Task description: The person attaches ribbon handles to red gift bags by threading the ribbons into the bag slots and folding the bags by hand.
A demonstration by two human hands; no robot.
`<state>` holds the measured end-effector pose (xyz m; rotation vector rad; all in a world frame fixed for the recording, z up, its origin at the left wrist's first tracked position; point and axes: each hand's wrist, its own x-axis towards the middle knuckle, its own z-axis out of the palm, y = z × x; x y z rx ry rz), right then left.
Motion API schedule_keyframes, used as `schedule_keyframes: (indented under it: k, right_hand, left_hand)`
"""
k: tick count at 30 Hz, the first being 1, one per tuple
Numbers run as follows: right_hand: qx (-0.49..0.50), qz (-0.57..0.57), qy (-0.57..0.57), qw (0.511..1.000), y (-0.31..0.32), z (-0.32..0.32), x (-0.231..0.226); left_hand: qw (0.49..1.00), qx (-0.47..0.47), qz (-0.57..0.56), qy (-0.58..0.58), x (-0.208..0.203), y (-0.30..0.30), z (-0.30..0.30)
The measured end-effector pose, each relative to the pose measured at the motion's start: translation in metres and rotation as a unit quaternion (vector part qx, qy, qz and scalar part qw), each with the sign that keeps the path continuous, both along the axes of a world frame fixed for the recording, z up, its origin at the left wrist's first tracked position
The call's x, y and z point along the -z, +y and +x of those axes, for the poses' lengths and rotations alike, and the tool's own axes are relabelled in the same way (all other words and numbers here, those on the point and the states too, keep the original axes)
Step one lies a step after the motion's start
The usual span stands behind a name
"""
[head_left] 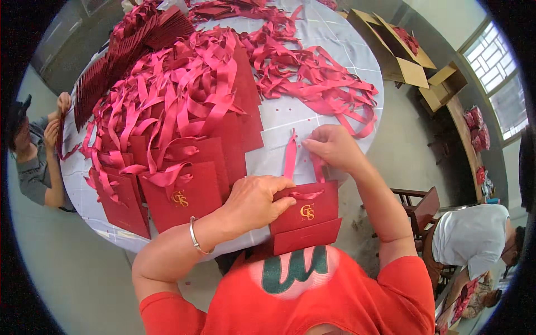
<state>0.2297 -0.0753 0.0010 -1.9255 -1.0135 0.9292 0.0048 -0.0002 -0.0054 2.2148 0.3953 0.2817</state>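
Note:
In front of me, at the table's near edge, lies a dark red paper gift bag (324,207) with a gold emblem and its bottom part folded. My left hand (254,200), a silver bangle on its wrist, is closed on the bag's top left corner, thumb and fingertips by the threaded ribbon. Above the bag, my right hand (336,146) pinches one standing end of the pink ribbon (318,168). The ribbon's other end (290,156) stands up from the bag, apart from my fingers.
Many ribboned red bags (184,195) are stacked at left, on the white-covered round table (268,167). Loose pink ribbons (318,78) lie at the far right. A person (36,156) handles a bag at left. Cardboard boxes (391,50), a chair (421,209) and another person (474,234) are at right.

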Motion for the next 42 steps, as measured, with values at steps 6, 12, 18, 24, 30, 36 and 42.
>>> schedule_keyframes:
  k: [6, 12, 18, 24, 30, 36, 42]
  right_hand:
    - [-0.010, 0.018, -0.081, 0.997, 0.012, 0.001, 0.008]
    - [-0.010, 0.034, -0.227, 0.973, 0.029, -0.012, 0.009]
    - [0.049, 0.147, -0.270, 0.950, 0.029, 0.001, 0.006]
    - [0.038, 0.141, -0.163, 0.976, -0.009, 0.005, -0.005]
    - [-0.123, 0.267, -0.268, 0.917, -0.057, -0.052, -0.002]
    - [-0.150, 0.339, -0.374, 0.850, -0.061, -0.065, 0.006]
    - [-0.155, 0.366, -0.383, 0.834, -0.054, -0.064, 0.021]
  left_hand:
    - [0.999, -0.001, 0.008, 0.050, -0.002, 0.001, 0.001]
    - [1.000, 0.004, 0.014, 0.023, -0.002, 0.001, 0.002]
    - [0.998, 0.005, -0.016, 0.059, -0.004, 0.003, 0.001]
    - [0.995, 0.000, -0.020, 0.096, -0.012, 0.003, 0.002]
    - [0.996, 0.001, -0.024, 0.081, -0.006, 0.004, 0.001]
    - [0.996, -0.004, -0.059, 0.070, -0.006, 0.006, 0.001]
    - [0.996, 0.004, -0.048, 0.072, -0.003, 0.006, 0.002]
